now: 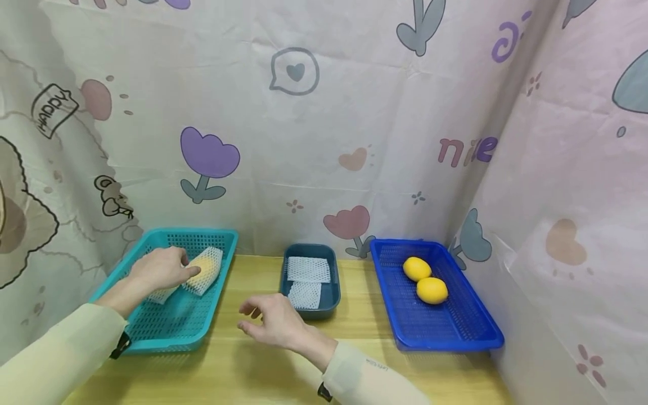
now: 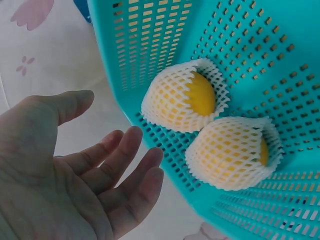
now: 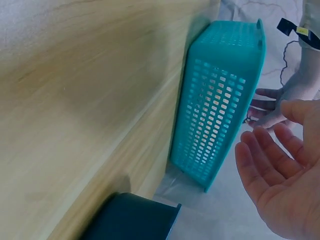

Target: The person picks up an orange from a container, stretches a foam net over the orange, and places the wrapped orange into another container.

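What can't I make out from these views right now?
Head: most of one netted fruit, behind the left hand.
Left wrist: much of both fruits, under white nets.
Right wrist: contents of the teal basket, behind its side; the rest of the dark box, past the bottom edge.

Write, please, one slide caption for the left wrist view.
Left hand near two yellow fruits in white foam nets, inside a turquoise basket.

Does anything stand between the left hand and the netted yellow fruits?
Nothing visible does. The left hand is above the open-topped teal basket, and both netted yellow fruits lie inside it.
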`<state>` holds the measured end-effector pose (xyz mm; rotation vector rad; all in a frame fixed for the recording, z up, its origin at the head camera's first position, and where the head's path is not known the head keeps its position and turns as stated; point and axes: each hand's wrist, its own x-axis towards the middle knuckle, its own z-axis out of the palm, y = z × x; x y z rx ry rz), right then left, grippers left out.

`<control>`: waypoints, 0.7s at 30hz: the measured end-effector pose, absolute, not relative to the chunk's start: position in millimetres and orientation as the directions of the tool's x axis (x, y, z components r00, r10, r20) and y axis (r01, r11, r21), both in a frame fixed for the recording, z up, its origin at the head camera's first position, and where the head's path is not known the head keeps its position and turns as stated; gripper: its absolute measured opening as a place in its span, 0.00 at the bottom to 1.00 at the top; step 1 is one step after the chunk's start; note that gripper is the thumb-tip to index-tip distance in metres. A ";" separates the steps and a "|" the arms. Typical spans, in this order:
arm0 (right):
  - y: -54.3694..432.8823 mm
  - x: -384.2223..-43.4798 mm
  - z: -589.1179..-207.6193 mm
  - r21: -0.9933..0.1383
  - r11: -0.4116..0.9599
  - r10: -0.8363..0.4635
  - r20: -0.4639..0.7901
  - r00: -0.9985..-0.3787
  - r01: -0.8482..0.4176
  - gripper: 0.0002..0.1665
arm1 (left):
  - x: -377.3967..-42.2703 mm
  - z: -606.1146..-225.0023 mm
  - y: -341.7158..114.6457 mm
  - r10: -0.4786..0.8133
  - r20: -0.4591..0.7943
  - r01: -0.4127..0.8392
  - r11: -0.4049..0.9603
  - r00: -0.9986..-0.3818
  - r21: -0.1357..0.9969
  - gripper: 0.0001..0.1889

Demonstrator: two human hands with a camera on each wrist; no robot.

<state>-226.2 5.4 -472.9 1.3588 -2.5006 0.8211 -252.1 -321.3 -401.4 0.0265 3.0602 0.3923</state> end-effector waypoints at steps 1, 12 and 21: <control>5.8 -226.5 -472.4 -0.389 0.426 -0.720 0.402 -0.566 -0.817 0.11 | -251.3 -400.7 -319.7 0.026 -0.053 0.012 0.968 -0.998 0.251 0.30; 21.8 -234.1 -458.6 -0.430 0.457 -0.693 0.377 -0.614 -0.779 0.13 | -240.7 -393.9 -287.7 0.078 -0.030 0.068 0.964 -0.997 0.258 0.30; 49.0 -240.6 -437.5 -0.424 0.507 -0.668 0.356 -0.653 -0.750 0.15 | -221.8 -393.5 -257.6 0.169 0.018 0.165 0.931 -0.986 0.325 0.25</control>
